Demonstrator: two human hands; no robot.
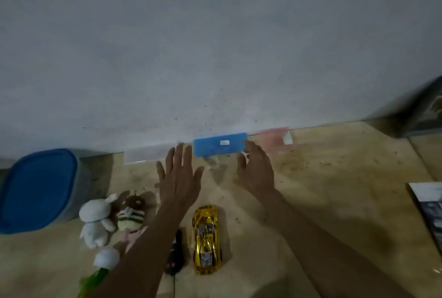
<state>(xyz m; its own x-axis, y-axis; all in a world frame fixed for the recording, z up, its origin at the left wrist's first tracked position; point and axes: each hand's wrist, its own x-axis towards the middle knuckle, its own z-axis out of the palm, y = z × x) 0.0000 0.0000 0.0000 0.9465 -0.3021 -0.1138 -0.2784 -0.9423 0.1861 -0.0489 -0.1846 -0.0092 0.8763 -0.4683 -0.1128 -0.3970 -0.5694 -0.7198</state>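
Pick-up not done yet. The flat blue rectangular plastic case (pixel 218 146) is lying on the tan floor (pixel 334 178), far side, its long edge touching the grey wall (pixel 215 46), a small white label showing on top. The left hand (pixel 178 175) is hovering just left of it, fingers straight and spread wide, holding nothing. The right hand (pixel 256 171) is sitting at the case's right end, fingers loosely bent with the tips over the corner and the thumb apart below; no closed grip, and real contact can't be told. Left to do, judging from this: close on the case and lift.

A frosted clear flat case (pixel 146 154) and a pink translucent flat case (pixel 272 137) are flanking it along the wall. Near side: a shiny gold metallic toy car (pixel 207 240), a black remote-like stick (pixel 175 254), a fuzzy white plush rabbit (pixel 95 221) and a brown striped plush (pixel 130 214). Far left, a rounded blue-lidded tub (pixel 38 190).
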